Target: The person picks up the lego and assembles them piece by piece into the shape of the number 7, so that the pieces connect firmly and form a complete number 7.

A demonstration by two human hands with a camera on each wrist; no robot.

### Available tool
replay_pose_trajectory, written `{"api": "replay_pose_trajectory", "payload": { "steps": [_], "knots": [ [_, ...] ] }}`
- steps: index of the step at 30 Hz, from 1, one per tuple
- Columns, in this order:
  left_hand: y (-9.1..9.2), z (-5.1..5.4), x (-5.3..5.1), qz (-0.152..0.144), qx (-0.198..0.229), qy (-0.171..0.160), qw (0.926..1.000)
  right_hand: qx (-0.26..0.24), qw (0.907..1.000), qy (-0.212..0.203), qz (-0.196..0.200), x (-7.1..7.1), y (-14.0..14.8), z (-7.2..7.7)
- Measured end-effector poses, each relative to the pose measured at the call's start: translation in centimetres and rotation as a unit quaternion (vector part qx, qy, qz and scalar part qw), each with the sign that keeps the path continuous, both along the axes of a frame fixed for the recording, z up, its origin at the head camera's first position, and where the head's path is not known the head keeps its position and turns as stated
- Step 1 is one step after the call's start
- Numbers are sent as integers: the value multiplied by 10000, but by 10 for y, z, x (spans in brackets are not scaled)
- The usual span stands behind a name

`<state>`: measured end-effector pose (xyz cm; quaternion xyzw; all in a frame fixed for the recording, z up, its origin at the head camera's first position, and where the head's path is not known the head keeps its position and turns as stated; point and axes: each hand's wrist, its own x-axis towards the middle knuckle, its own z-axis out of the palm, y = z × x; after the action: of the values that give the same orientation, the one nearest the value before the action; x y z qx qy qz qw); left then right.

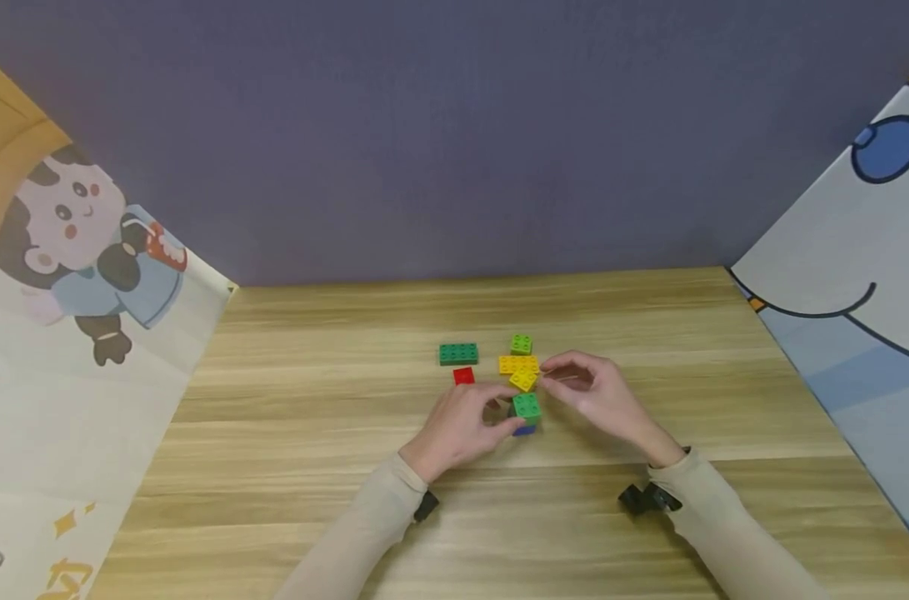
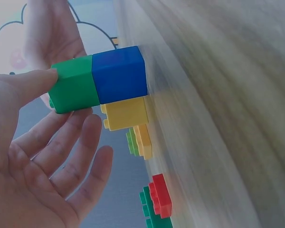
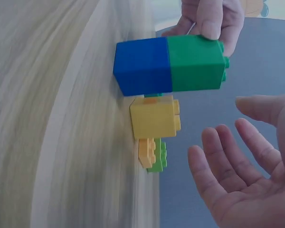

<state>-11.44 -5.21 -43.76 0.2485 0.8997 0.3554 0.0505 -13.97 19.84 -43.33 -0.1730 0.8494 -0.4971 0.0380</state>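
A green brick (image 1: 526, 406) sits on top of a blue brick (image 1: 525, 430), forming an upright stack on the table. My left hand (image 1: 461, 421) pinches the green brick between thumb and fingers, as the left wrist view shows with the thumb on its side. To the right, my right hand (image 1: 596, 396) has its fingers loosely bent and apart, holding nothing. Its fingertips are close to a small yellow brick (image 1: 524, 381) that stands just behind the stack. In the right wrist view a gap separates this hand from the green and blue stack (image 3: 142, 66).
Behind the small yellow brick lies a longer yellow brick (image 1: 516, 364), with a lime green brick (image 1: 521, 343) farther back. A dark green brick (image 1: 458, 354) and a red brick (image 1: 464, 376) lie to the left. A dark wall (image 1: 484, 167) bounds the wooden table (image 1: 312, 417).
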Motion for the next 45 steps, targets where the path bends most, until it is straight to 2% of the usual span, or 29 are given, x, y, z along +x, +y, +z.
{"api": "replay_pose_trajectory", "payload": {
  "steps": [7,14,25,45],
  "knots": [
    [-3,4,-5,-207,-129,4,9997,177,9997,166,-29,-11,-2,-6],
    [-1,6,-8,-190,-193,86,9996,153,9998,122,-7,-19,-7,-13],
    [-2,3,-6,-171,-93,85,9998,230,9996,89,-100,-20,-11,-27],
    [-4,-2,-3,-137,11,8,9999,451,9989,-113,15,-17,-15,-31]
  ]
}}
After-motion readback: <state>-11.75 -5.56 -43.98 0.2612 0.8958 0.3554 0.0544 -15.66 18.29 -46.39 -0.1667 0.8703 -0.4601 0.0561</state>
